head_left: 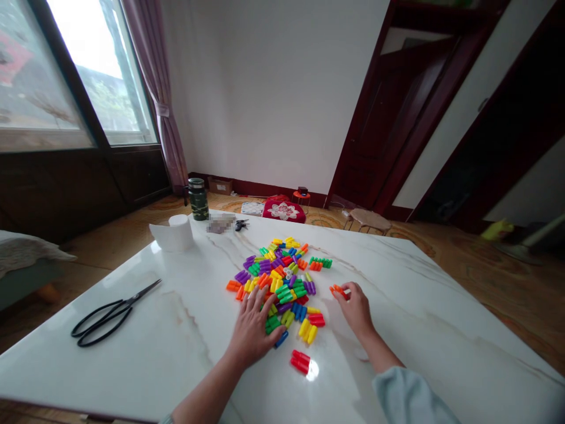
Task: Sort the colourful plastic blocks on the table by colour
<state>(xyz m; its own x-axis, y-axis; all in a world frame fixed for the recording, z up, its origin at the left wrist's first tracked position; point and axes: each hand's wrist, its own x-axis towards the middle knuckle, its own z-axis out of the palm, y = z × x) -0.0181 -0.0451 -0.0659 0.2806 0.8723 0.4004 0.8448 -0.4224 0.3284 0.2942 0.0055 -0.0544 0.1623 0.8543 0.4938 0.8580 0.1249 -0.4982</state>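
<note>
A heap of small bullet-shaped plastic toy pieces point(265, 266) in many colours lies on the white marbled table point(185, 359). My left hand point(253, 327) rests on the near left side of the heap, fingers spread. Right of the heap, my right hand point(355, 306) pinches an orange toy piece point(338, 290) between thumb and fingers, just above or at the tabletop. Close to the table's front, a red toy piece point(301, 361) lies apart from the others. Green toy pieces point(321, 262) stand in a row at the heap's far right, beside orange ones point(315, 267).
Black-handled scissors point(106, 318) lie on the left. Toward the back left are a paper roll point(179, 232), a camouflage flask point(198, 200) and keys point(241, 225). Beyond the table stand a red flowered stool point(283, 211) and a round stool point(369, 219).
</note>
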